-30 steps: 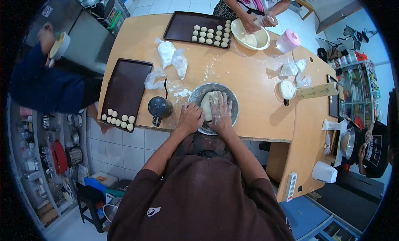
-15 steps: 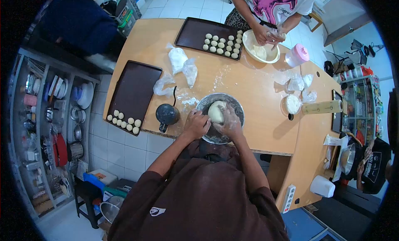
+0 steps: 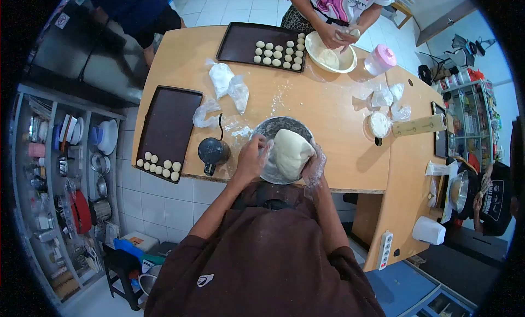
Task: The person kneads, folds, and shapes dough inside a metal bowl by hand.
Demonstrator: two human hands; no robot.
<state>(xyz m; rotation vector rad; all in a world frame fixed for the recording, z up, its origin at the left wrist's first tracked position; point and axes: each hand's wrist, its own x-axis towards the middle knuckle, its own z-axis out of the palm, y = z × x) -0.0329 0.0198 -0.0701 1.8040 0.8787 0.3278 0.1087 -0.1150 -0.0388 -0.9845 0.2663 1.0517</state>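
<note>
A large pale lump of dough [image 3: 291,154] is raised over the metal bowl [image 3: 266,172] at the table's front edge. My right hand [image 3: 314,166] is curled around the dough's right side, floury at the fingers. My left hand [image 3: 254,159] is at the bowl's left rim, fingers bent and floury; whether it touches the dough is hard to tell. Left of the bowl stands a dark round appliance [image 3: 213,150] with a cord.
Dark trays [image 3: 170,115] [image 3: 240,39] bear dough balls. Flour bags [image 3: 221,79] lie behind the bowl. Across the table, a person [image 3: 336,32] handles dough over a cream bowl [image 3: 346,62]. Another person [image 3: 131,13] stands back left. A film roll [image 3: 418,125] lies at the right.
The dough has come up out of the bowl and turned in my right hand. My left hand has its fingers lifted. The person at the left has moved along the table's far side.
</note>
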